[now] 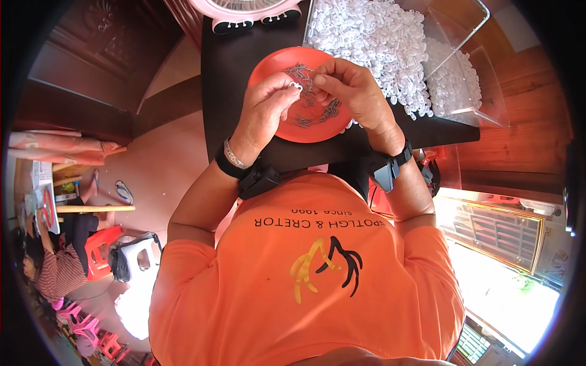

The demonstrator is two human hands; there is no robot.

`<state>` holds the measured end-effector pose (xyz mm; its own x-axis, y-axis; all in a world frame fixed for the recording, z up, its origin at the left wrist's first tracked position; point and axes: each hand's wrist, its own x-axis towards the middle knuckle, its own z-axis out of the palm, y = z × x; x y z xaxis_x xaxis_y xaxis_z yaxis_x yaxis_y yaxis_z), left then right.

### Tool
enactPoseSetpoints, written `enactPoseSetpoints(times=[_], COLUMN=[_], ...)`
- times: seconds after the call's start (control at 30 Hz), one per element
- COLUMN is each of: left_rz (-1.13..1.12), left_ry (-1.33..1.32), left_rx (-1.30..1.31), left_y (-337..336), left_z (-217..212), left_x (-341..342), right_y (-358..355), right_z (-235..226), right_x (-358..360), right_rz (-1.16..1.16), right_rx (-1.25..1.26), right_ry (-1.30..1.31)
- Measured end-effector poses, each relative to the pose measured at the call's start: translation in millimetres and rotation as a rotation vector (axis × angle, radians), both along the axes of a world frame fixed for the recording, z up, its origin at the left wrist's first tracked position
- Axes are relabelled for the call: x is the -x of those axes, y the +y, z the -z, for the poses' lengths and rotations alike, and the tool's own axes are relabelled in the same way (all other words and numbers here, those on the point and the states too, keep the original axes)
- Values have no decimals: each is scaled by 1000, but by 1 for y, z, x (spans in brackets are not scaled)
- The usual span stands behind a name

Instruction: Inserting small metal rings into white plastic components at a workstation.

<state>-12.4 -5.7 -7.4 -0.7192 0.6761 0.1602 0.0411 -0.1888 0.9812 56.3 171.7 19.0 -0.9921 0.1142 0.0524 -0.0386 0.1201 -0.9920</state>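
Over a round red plate (262,72), my left hand (259,113) pinches a small white plastic clip (296,86) between thumb and fingertips. Close by on its right, my right hand (359,97) is closed, with thumb and forefinger pressed together; whatever lies between them is too small to make out. The two hands are apart by a narrow gap. Small grey nails or screws (303,121) lie scattered in the plate under my fingers, partly covered by both hands.
A large heap of white plastic pieces (372,43) spreads at the far right, beside and inside a clear bin (491,110). The dark table (227,67) carries a pink fan-like base (244,12) at its far edge. Another person (61,268) sits at left, near red stools (101,250).
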Motion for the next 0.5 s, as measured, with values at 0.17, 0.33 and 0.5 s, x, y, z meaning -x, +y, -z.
enactPoseSetpoints(times=[0.17, 0.33, 0.5], left_rz=[1, 2, 7], left_ry=[16, 18, -15], left_rx=[26, 45, 7], left_y=[0, -1, -1], left_z=[1, 0, -2], left_x=[0, -2, -4], right_y=[-3, -14, -17], right_z=[0, 4, 8], right_x=[2, 3, 5], right_rz=[-4, -36, -112], right_rx=[115, 132, 140], right_ry=[-26, -3, 9])
